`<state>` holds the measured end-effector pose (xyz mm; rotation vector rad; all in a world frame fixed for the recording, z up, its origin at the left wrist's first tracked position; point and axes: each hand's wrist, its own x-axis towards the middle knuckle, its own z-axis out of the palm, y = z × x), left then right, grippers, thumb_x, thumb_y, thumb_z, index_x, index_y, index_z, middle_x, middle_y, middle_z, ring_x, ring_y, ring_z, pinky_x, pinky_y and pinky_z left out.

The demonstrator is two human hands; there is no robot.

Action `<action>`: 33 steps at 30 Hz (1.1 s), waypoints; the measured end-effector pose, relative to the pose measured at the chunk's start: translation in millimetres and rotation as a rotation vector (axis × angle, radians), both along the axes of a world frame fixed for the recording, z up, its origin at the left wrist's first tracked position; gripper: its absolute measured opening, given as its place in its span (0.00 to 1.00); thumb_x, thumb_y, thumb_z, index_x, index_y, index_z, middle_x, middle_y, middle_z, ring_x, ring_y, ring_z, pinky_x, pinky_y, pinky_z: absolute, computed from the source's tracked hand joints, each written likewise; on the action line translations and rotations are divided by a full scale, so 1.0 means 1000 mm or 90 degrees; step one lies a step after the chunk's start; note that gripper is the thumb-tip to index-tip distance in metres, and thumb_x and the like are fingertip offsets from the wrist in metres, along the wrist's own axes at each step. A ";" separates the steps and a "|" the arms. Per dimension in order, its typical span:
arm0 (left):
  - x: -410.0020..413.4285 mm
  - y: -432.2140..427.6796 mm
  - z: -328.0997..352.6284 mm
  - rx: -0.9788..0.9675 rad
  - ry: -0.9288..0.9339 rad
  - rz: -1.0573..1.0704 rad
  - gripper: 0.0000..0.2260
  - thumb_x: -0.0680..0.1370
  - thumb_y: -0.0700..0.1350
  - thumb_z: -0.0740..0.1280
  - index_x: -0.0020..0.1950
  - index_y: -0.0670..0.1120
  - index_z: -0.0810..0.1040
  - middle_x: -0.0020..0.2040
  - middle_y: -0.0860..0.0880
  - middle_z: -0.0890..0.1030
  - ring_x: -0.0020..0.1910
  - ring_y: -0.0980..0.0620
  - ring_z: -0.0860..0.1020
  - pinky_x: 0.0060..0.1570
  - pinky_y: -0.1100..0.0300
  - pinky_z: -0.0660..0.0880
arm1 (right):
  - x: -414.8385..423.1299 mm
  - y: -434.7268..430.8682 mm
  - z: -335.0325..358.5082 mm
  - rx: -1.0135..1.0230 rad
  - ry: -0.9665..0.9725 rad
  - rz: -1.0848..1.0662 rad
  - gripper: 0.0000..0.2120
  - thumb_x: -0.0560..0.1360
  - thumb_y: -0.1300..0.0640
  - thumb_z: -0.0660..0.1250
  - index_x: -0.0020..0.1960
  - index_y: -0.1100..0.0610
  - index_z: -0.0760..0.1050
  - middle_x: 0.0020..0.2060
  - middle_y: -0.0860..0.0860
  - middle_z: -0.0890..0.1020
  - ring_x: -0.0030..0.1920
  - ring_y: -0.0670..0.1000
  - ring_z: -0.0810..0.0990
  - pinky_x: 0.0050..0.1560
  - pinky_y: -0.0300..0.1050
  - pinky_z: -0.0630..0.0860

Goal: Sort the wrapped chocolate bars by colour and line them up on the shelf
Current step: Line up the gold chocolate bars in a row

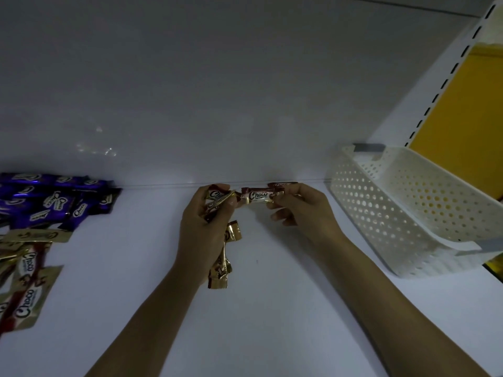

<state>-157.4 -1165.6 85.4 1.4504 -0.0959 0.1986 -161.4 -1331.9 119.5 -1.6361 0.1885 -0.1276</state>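
1. Step in hand, as I read it: laying out the gold-brown row. The right hand (299, 205) pinches one gold-brown bar (258, 196) by its end between thumb and fingertips, with the other fingers loosely curled. It holds the bar level, just above the shelf (272, 322) and near the back wall.
2. The left hand (201, 232) is curled round a bunch of matching bars (221, 268). A few crimped ends dangle out below the palm.
3. One lone bar (281, 184) lies flat against the back wall, just behind the held one.
4. Next move, I'd guess: set the held bar down in line with that lone bar, then feed another from the bunch. It probably wants a light touch, since those wrappers look slippery.
5. Materials: the wrappers are shiny, crinkly foil with zigzag ends. Purple bars (54, 197) are heaped at far left, with loose gold bars (27, 276) in front of them. A white plastic basket (408, 221) full of round holes is off to the right and looks rigid. The shelf is smooth, matte white.
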 end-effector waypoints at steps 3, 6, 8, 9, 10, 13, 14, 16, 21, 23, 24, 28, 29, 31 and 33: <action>-0.001 0.000 0.000 0.002 0.006 0.001 0.07 0.78 0.42 0.67 0.52 0.53 0.78 0.48 0.50 0.83 0.36 0.56 0.77 0.28 0.65 0.73 | 0.001 0.001 0.001 0.030 0.003 0.009 0.06 0.75 0.68 0.63 0.44 0.59 0.75 0.34 0.53 0.82 0.25 0.47 0.75 0.29 0.38 0.68; -0.001 0.000 0.001 0.001 0.005 -0.003 0.06 0.77 0.42 0.67 0.52 0.52 0.78 0.47 0.49 0.83 0.33 0.56 0.76 0.26 0.66 0.72 | 0.006 -0.006 -0.006 -0.083 -0.009 -0.009 0.05 0.74 0.66 0.65 0.47 0.57 0.76 0.35 0.53 0.82 0.27 0.44 0.76 0.30 0.38 0.69; -0.002 -0.001 0.003 -0.021 0.009 -0.011 0.06 0.77 0.40 0.67 0.52 0.50 0.77 0.47 0.47 0.84 0.33 0.57 0.78 0.25 0.67 0.71 | 0.009 -0.016 -0.012 -0.396 0.008 -0.025 0.06 0.73 0.58 0.67 0.49 0.49 0.75 0.39 0.49 0.81 0.37 0.46 0.79 0.37 0.41 0.71; -0.002 -0.001 0.003 -0.030 0.010 -0.015 0.06 0.77 0.39 0.66 0.52 0.49 0.77 0.47 0.47 0.84 0.33 0.58 0.78 0.25 0.67 0.71 | 0.009 -0.020 -0.015 -0.542 0.034 -0.024 0.08 0.73 0.54 0.67 0.52 0.47 0.75 0.41 0.47 0.80 0.41 0.49 0.79 0.41 0.42 0.71; -0.003 -0.001 0.003 -0.032 0.009 -0.017 0.07 0.78 0.39 0.66 0.52 0.49 0.77 0.47 0.46 0.84 0.33 0.58 0.79 0.25 0.68 0.71 | 0.008 -0.022 -0.017 -0.628 0.055 -0.019 0.10 0.74 0.52 0.66 0.55 0.47 0.74 0.43 0.47 0.80 0.45 0.51 0.79 0.43 0.44 0.72; -0.002 -0.001 0.002 -0.018 0.003 -0.016 0.06 0.77 0.40 0.67 0.52 0.50 0.77 0.45 0.49 0.84 0.35 0.57 0.79 0.26 0.67 0.72 | 0.007 -0.023 -0.017 -0.650 0.072 0.021 0.15 0.77 0.47 0.62 0.63 0.43 0.73 0.51 0.48 0.80 0.52 0.54 0.78 0.50 0.46 0.74; -0.002 -0.001 0.002 -0.013 0.002 -0.015 0.06 0.77 0.40 0.67 0.52 0.50 0.77 0.45 0.49 0.84 0.36 0.57 0.80 0.26 0.67 0.72 | 0.008 -0.023 -0.018 -0.653 0.077 0.037 0.14 0.77 0.45 0.62 0.62 0.41 0.73 0.52 0.48 0.79 0.53 0.53 0.78 0.52 0.46 0.73; -0.002 -0.001 0.001 -0.007 0.000 -0.015 0.06 0.77 0.41 0.67 0.52 0.51 0.77 0.45 0.50 0.85 0.41 0.56 0.82 0.28 0.66 0.73 | 0.012 -0.025 -0.019 -0.654 0.076 0.052 0.10 0.76 0.44 0.64 0.57 0.40 0.76 0.49 0.46 0.79 0.51 0.52 0.78 0.49 0.44 0.72; -0.001 -0.001 0.000 0.004 -0.006 -0.013 0.07 0.77 0.41 0.68 0.52 0.51 0.77 0.47 0.50 0.84 0.46 0.55 0.83 0.30 0.64 0.75 | 0.017 -0.033 -0.024 -0.663 0.012 -0.060 0.08 0.76 0.50 0.65 0.55 0.46 0.76 0.46 0.49 0.81 0.48 0.54 0.79 0.44 0.45 0.72; -0.001 -0.001 -0.001 0.003 -0.010 -0.013 0.07 0.77 0.41 0.68 0.52 0.51 0.77 0.47 0.50 0.84 0.47 0.54 0.83 0.30 0.64 0.75 | 0.019 -0.037 -0.026 -0.689 -0.013 -0.103 0.10 0.77 0.52 0.64 0.57 0.48 0.75 0.49 0.50 0.82 0.50 0.55 0.79 0.45 0.45 0.72; -0.001 -0.001 0.000 0.003 -0.010 -0.014 0.07 0.77 0.41 0.68 0.52 0.51 0.77 0.47 0.50 0.84 0.46 0.54 0.83 0.30 0.64 0.75 | 0.021 -0.038 -0.026 -0.695 -0.021 -0.114 0.10 0.77 0.53 0.63 0.58 0.49 0.75 0.50 0.50 0.82 0.50 0.55 0.79 0.44 0.45 0.71; -0.001 -0.002 0.000 0.003 -0.014 -0.019 0.07 0.77 0.40 0.67 0.51 0.51 0.77 0.47 0.50 0.84 0.46 0.56 0.83 0.30 0.66 0.75 | 0.028 -0.039 -0.031 -0.712 -0.040 -0.127 0.13 0.77 0.55 0.62 0.62 0.51 0.74 0.53 0.52 0.80 0.52 0.56 0.78 0.44 0.46 0.71; -0.001 -0.002 0.001 0.000 -0.013 -0.021 0.07 0.77 0.40 0.67 0.51 0.51 0.77 0.47 0.50 0.84 0.46 0.56 0.83 0.31 0.66 0.75 | 0.029 -0.039 -0.033 -0.716 -0.047 -0.127 0.14 0.77 0.56 0.62 0.62 0.52 0.73 0.53 0.53 0.80 0.52 0.56 0.78 0.44 0.46 0.71; -0.001 -0.001 0.000 -0.005 -0.010 -0.022 0.07 0.77 0.40 0.68 0.51 0.51 0.77 0.47 0.49 0.84 0.45 0.55 0.82 0.30 0.66 0.74 | 0.029 -0.040 -0.034 -0.718 -0.056 -0.131 0.14 0.77 0.56 0.62 0.62 0.52 0.73 0.52 0.53 0.80 0.50 0.56 0.78 0.43 0.46 0.71; -0.002 -0.001 0.001 -0.009 -0.008 -0.023 0.07 0.77 0.40 0.67 0.52 0.51 0.77 0.47 0.49 0.84 0.46 0.55 0.83 0.30 0.66 0.74 | 0.029 -0.040 -0.034 -0.711 -0.065 -0.132 0.13 0.77 0.57 0.62 0.62 0.52 0.74 0.51 0.52 0.80 0.49 0.55 0.78 0.42 0.44 0.71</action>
